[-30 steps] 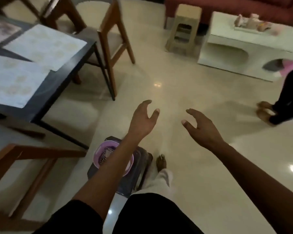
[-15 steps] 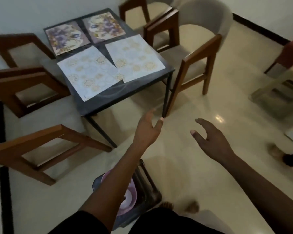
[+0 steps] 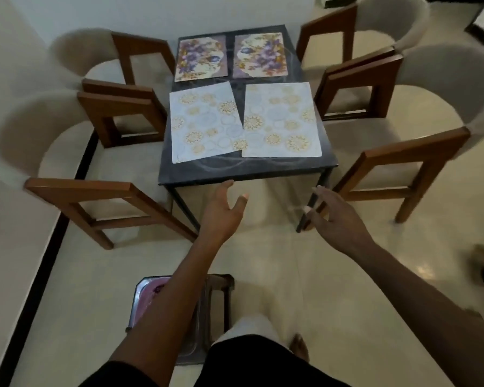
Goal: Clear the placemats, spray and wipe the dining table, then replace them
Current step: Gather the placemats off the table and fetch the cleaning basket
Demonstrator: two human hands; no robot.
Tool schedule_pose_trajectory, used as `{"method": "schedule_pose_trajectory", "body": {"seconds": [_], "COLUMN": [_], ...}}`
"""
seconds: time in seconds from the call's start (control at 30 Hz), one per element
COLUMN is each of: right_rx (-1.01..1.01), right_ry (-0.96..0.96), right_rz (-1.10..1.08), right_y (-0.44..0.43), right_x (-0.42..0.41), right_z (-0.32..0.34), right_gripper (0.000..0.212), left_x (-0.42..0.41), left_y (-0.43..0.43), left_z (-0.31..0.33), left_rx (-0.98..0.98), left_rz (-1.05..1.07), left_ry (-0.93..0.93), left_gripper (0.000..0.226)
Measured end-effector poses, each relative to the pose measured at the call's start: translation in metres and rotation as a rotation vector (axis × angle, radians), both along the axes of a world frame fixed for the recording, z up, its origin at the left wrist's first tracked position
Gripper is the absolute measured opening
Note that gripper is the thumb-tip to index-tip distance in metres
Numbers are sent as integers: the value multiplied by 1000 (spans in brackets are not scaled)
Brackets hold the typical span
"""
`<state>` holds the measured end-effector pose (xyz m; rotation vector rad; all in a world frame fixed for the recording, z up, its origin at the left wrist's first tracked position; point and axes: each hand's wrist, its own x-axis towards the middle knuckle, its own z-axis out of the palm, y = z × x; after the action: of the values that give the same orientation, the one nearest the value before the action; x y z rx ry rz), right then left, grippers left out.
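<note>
We stand on a pale glossy floor [image 3: 319, 275] facing a small dark counter [image 3: 235, 170] ringed by four wood-framed chairs. Four placemats lie flat on it: two floral ones at the far end [image 3: 200, 57] [image 3: 260, 55] and two pale medallion-patterned ones nearest us [image 3: 204, 122] [image 3: 282, 120], their inner edges touching or slightly overlapping. We judge them thin, light and flexible, probably slick, so pinching a near corner or edge and peeling up should work better than gripping flat. Our left hand [image 3: 221, 213] and right hand [image 3: 338, 222] hover short of the counter, fingers spread wide, holding nothing. No spray bottle or cloth can be made out; a stool [image 3: 218, 303] beside our legs carries something purple, mostly hidden by our forearm
</note>
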<state>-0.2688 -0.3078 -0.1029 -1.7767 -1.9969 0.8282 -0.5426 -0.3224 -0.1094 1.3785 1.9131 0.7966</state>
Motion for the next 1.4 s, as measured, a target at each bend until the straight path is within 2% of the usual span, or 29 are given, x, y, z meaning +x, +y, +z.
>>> {"method": "schedule_pose_trajectory", "body": {"seconds": [0.17,0.37,0.87,1.4], "right_rx": [2,-16,-150,-409], "right_ry": [23,53,53,236], "right_rz": [90,182,178,123], "right_y": [58,145,325,491], "right_x": [-12,-45,-144,-190], "right_z": [-2,-14,-34,-73], "right_gripper": [62,63,61,64], "left_x": [-6,-45,-149,-207], "left_y": [24,90,263,378], "left_z": [-4,-16,-50,-67], "left_rx": [-6,-1,-88,-220], "left_rz": [117,206,262,488], "left_ry": [-3,-1,-19,-14], "left_gripper": [62,61,59,58]}}
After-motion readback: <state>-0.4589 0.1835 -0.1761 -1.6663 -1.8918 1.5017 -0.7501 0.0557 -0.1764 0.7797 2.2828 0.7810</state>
